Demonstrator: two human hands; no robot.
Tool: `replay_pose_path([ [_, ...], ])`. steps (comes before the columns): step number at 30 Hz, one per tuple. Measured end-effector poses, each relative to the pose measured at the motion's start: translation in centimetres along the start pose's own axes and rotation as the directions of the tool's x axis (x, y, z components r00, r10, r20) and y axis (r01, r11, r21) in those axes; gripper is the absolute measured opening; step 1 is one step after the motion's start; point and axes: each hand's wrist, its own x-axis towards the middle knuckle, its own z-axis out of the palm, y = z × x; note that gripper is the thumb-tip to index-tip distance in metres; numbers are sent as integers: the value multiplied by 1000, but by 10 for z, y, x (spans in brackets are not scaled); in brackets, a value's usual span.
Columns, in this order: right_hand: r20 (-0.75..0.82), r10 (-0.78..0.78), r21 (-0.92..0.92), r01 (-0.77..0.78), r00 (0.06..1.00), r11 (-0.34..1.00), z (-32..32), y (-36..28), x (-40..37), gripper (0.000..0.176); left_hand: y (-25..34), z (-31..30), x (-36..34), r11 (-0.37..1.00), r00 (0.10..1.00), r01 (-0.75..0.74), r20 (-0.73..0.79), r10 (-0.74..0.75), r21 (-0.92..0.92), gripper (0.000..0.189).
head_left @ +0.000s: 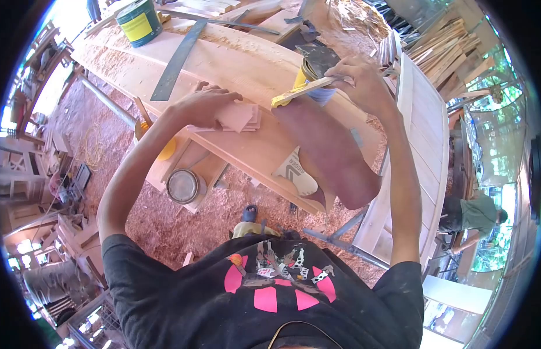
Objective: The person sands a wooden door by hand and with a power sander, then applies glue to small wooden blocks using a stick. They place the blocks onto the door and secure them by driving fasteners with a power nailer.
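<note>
Right hand has its fingers closed round a flat, pale wooden stick smeared yellow, over the right part of the long pale-wood bench. Looks light and stiff; I'd grip the clean end, smears are probably slick. Left hand is curled over thin pinkish square sheets at the bench's near edge, can't tell if it's gripping. Tan paper scrap on the bench seems to read "SIEGER".

You are facing a passage across the board between the flat metal strip and the yellow tin. Closer to you, the brown sheet is obstructing the right side; the green can is standing left of the strip.
</note>
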Motion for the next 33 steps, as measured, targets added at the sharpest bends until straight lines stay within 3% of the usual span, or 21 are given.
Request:
replay_pose_path([
  [5, -43, 45, 9, -45, 998, 999, 14, -5, -19, 16, 11, -3, -6, 997, 998, -14, -63, 19, 75, 94],
  [7, -95, 60, 72, -54, 994, 996, 16, -6, -22, 15, 28, -6, -16, 990, 948, -83, -299, 113, 113, 77],
  [8, -95, 59, 71, -52, 994, 996, 15, -9, -22, 15, 43, -9, -22, 990, 947, -81, -300, 112, 113, 77],
  [10, -157, 6, -91, -20, 988, 996, 11, -22, -30, 14, 88, -8, -35, 985, 901, -147, -424, 96, -90, 51],
  [11, -149, 6, -84, -19, 989, 996, 12, -25, -34, 14, 106, 2, -41, 985, 903, -143, -419, 89, -98, 51],
  [13, -157, 151, -17, -156, 976, 988, 13, -27, -39, 15, 134, 25, -47, 847, 881, -184, -466, -84, -499, 37],
  [14, -148, 148, -13, -151, 978, 988, 13, -31, -44, 15, 141, 41, -48, 843, 881, -178, -463, -92, -507, 37],
  [16, -97, 415, 289, -373, 905, 881, 14, -39, -52, 19, 148, 76, -43, 670, 851, -186, -458, -256, -719, 42],
  [17, -92, 410, 290, -369, 908, 883, 16, -38, -57, 19, 152, 90, -40, 667, 850, -182, -457, -263, -722, 42],
  [19, -17, 489, 438, -433, 872, 787, 20, -31, -66, 24, 161, 113, -29, 230, 867, -185, -269, -419, -955, 50],
  [20, -7, 482, 434, -432, 876, 791, 19, -32, -68, 24, 164, 121, -23, 110, 888, -156, -188, -419, -982, 63],
  [22, 90, 513, 477, -489, 854, 731, 14, -39, -71, 29, 172, 124, -14, 52, 875, -176, -181, -448, -983, 65],
  [27, 108, 546, 487, -523, 831, 699, 5, -68, -76, 32, 169, 123, 19, -50, 841, -296, -236, -486, -954, 64],
  [29, 120, 549, 475, -534, 827, 699, 10, -73, -81, 33, 174, 114, 28, -257, 860, -248, -90, -503, -934, 67],
  [31, -46, 459, 281, -429, 887, 859, 18, -81, -83, 30, 184, 114, 38, -203, 832, -247, -100, -545, -948, 69],
  [33, -53, 426, 202, -408, 903, 890, 19, -92, -81, 28, 196, 116, 47, -156, 806, -248, -115, -581, -956, 71],
])
